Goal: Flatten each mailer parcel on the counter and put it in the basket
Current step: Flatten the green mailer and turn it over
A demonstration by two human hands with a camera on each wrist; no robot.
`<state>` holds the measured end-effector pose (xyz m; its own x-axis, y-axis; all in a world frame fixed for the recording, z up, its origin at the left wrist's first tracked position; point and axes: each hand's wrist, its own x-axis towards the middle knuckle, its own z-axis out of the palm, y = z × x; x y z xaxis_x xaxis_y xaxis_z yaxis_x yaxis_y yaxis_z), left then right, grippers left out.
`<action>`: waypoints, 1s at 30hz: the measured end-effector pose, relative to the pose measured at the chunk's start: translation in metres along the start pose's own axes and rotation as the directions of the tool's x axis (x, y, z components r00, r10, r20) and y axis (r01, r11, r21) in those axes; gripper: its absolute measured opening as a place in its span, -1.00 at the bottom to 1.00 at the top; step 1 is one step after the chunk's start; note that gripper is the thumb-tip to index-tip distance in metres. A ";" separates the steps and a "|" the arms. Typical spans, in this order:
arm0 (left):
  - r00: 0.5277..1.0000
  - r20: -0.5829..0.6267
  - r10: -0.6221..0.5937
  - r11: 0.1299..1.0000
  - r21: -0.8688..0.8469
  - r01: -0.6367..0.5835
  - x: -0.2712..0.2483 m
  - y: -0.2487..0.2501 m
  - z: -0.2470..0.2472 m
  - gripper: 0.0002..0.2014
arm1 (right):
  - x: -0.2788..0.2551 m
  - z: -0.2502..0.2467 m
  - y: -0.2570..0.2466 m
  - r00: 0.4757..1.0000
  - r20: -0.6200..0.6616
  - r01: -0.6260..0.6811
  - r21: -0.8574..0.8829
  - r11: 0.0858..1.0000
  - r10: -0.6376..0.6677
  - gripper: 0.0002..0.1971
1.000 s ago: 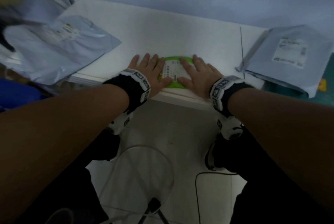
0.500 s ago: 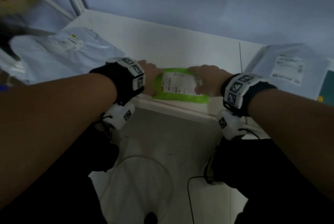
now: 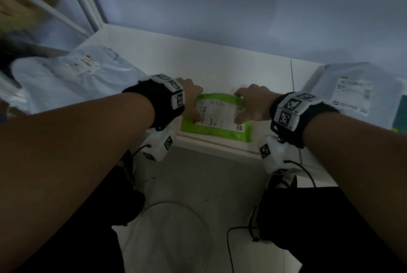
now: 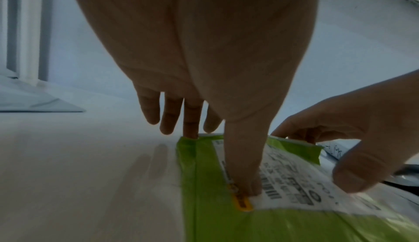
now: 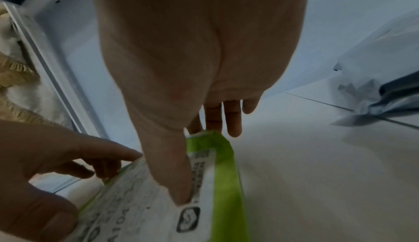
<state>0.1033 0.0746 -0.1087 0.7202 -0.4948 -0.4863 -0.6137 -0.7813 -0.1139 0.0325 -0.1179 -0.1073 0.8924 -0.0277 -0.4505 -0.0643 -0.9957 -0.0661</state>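
A green mailer (image 3: 215,133) with a white label lies at the counter's front edge, its near side just over the lip. My left hand (image 3: 193,105) holds its left side: in the left wrist view the thumb presses the label and the fingers (image 4: 191,129) reach down at the far corner of the mailer (image 4: 226,224). My right hand (image 3: 248,103) holds the right side the same way, thumb on the label and fingers (image 5: 233,125) behind the far edge of the mailer (image 5: 224,174), which looks slightly raised there. No basket is in view.
A large grey mailer (image 3: 72,79) lies on the white counter (image 3: 220,70) at the left and another grey mailer (image 3: 352,90) at the right. A dark teal object (image 3: 404,114) shows at the right edge. Below the counter are floor and cables (image 3: 229,250).
Both hands lay flat on the green mailer a second ago. They have since slid out to its sides, with thumbs on the label and fingers at the far edge.
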 end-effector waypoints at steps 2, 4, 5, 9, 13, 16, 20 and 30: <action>1.000 -0.020 -0.024 1.000 0.012 0.024 -0.002 0.001 -0.001 -0.10 | -0.002 -0.003 0.000 0.999 -0.054 0.004 0.045 0.999 -0.002 -0.50; 0.998 -0.033 -0.051 0.999 -0.014 0.050 -0.003 0.001 -0.001 -0.13 | -0.004 -0.005 0.000 0.996 -0.090 0.019 0.058 0.998 -0.014 -0.77; 0.998 -0.039 -0.053 0.998 -0.034 0.051 -0.004 0.001 -0.001 -0.15 | -0.004 -0.006 0.000 0.995 -0.093 0.031 0.052 0.998 -0.026 -0.87; 0.999 -0.041 -0.034 0.982 -0.187 0.026 -0.003 -0.001 0.004 -0.08 | -0.004 -0.009 0.000 0.994 -0.094 0.068 0.086 0.994 -0.060 -0.94; 0.999 -0.049 -0.023 0.952 -0.307 0.007 -0.007 -0.003 -0.002 -0.10 | -0.005 -0.016 -0.001 0.981 -0.183 0.100 0.172 0.980 -0.068 -0.95; 0.995 -0.103 -0.019 0.970 -0.243 -0.007 -0.009 -0.007 -0.014 -0.46 | -0.008 -0.026 -0.001 0.972 -0.224 0.117 0.219 0.969 -0.066 -0.93; 0.959 -0.281 -0.048 0.966 -0.258 -0.027 -0.014 -0.017 -0.036 -0.70 | -0.015 -0.044 0.005 0.948 -0.313 0.153 0.265 0.952 -0.065 -0.91; 0.897 -0.436 -0.065 0.959 -0.275 -0.064 -0.035 -0.021 -0.043 -0.89 | -0.025 -0.050 0.006 0.911 -0.402 0.212 0.277 0.937 -0.087 -0.89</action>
<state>0.1051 0.0923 -0.0520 0.8275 -0.5591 -0.0511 -0.5459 -0.8225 0.1598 0.0320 -0.1276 -0.0523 0.9986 0.0265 -0.0468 0.0053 -0.9148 -0.4040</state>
